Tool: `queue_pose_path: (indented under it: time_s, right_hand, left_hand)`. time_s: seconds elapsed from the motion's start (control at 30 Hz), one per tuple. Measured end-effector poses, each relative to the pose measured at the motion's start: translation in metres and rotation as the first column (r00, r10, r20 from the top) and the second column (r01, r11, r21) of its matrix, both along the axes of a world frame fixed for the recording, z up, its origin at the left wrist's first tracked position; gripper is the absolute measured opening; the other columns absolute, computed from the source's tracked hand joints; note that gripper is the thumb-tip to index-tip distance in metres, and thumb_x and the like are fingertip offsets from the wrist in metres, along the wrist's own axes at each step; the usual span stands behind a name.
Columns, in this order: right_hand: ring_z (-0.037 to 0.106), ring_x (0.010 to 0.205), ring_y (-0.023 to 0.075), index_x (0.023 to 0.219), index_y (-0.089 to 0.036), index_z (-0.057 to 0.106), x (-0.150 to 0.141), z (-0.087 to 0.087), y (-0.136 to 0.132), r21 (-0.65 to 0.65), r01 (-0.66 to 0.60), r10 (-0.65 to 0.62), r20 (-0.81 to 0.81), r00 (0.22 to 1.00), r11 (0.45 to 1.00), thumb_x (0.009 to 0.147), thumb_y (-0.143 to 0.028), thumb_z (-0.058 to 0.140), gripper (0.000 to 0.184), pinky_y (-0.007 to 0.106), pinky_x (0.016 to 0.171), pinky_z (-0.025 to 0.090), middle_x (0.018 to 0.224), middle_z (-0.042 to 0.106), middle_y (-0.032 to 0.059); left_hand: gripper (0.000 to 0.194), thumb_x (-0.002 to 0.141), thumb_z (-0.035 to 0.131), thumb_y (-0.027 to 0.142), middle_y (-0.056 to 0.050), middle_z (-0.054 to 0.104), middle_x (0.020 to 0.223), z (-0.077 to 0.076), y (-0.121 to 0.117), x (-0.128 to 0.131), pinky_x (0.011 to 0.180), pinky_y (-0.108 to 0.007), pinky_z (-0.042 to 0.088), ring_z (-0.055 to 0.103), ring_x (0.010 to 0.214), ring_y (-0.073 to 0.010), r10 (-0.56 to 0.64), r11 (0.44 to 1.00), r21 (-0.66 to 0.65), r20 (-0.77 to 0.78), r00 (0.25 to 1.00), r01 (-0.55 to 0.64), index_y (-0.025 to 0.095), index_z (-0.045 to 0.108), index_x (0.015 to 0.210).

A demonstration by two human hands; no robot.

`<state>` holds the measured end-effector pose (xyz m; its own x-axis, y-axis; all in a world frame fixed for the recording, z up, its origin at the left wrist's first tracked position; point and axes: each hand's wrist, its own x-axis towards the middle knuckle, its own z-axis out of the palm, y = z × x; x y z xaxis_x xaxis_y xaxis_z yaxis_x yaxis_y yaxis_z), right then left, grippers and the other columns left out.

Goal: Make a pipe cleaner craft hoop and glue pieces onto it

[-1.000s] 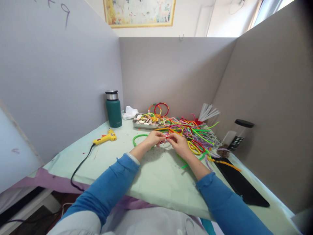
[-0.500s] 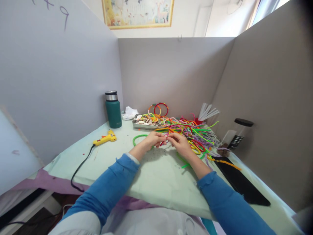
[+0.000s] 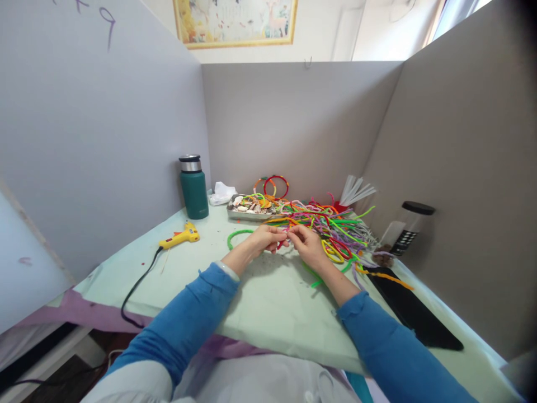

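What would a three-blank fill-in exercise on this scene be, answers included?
The yellow plastic glue gun has a cord coloured ____.
The teal cylindrical bottle stands to the ____ of the shallow silver metal tray.
The curved fuzzy stem lying beside the bare left hand is coloured ____.

Missing words: black; left; green.

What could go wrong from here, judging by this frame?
1. The small red piece at the left hand could slip, since only fingertips seem to pinch it.
2. The right hand is right beside the tangled fuzzy stems and might snag one.
3. The glue gun's cord hangs over the table edge; a tug might drag it.
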<state>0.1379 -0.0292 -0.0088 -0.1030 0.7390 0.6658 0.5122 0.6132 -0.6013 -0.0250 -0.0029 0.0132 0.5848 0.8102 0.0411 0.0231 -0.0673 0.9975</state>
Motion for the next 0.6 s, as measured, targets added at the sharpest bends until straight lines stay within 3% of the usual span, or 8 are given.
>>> queue_pose_path:
  time_s: [0.17, 0.3, 0.6]
  right_hand:
    - [0.053, 0.067, 0.0145, 0.082, -0.017, 0.06, 0.002, 0.0, -0.002, 0.114, 0.038, -0.055, 0.147, 0.988, 0.993, 0.084, -0.028, 0.046, 0.018, 0.025, 0.063, 0.04, 0.073, 0.06, 0.0032]
    - [0.054, 0.07, 0.0145, 0.081, -0.018, 0.062, 0.005, -0.001, -0.001, 0.142, 0.011, -0.053, 0.294, 0.954, 0.99, 0.084, -0.023, 0.046, 0.017, 0.025, 0.064, 0.039, 0.076, 0.061, 0.0038]
    - [0.056, 0.075, 0.0138, 0.088, -0.019, 0.062, 0.007, -0.002, -0.003, 0.164, 0.062, -0.135, 0.484, 0.865, 0.984, 0.085, -0.021, 0.046, 0.016, 0.023, 0.065, 0.038, 0.085, 0.062, 0.0043]
  left_hand:
    - [0.023, 0.068, 0.061, 0.031, -0.004, 0.062, 0.067, 0.001, -0.001, 0.002, 0.041, -0.018, 0.033, 0.035, 0.039, -0.0022, 0.113, 0.986, 0.135, -0.11, 0.987, -0.098, 0.009, 0.061, 0.074]
    - [0.019, 0.068, 0.058, 0.028, -0.003, 0.063, 0.065, -0.005, 0.003, 0.004, 0.041, -0.017, 0.031, 0.043, 0.044, -0.0055, 0.269, 0.927, 0.338, -0.292, 0.918, -0.164, 0.011, 0.063, 0.073]
    - [0.021, 0.068, 0.053, 0.026, -0.002, 0.06, 0.057, -0.009, 0.008, 0.003, 0.042, -0.018, 0.029, 0.043, 0.043, -0.0069, 0.378, 0.852, 0.507, -0.424, 0.823, -0.13, 0.011, 0.067, 0.07]
